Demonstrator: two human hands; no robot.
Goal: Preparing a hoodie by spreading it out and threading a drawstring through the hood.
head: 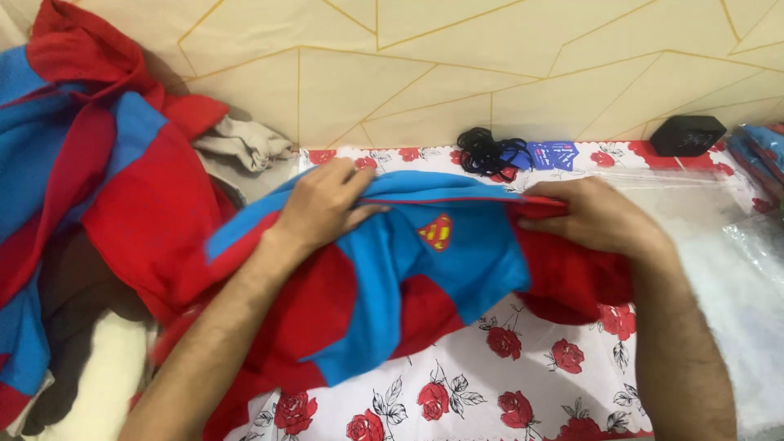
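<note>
- Cloth: white with red roses and dark leaves, spread over the work surface; nearest the camera, bare in the foreground between the 2 forearms.
- Garment: blue and red fabric lying on the rose cloth in the middle of the view; a small yellow-and-red emblem shows on a blue panel, and a thin red piping line runs along its upper folded edge.
- Left hand: fingers curled down, pinching the garment's upper edge at its left part; palm resting on the fabric.
- Right hand: fingers bent and pressed together, gripping the same upper edge at its right end, over the red part. The 2 hands sit well apart, holding the edge stretched between them.
- Pile of clothes: more blue and red pieces heaped at the left, with a grey item beside it.
- Clear plastic bags: lying at the right, just beside the right forearm.
- Black cord bundle: near the wall, beyond the garment, with a blue tag just beside it.
- Black box: small, against the wall at far right.
- Wall: cream panels with thin gold lines.
</note>
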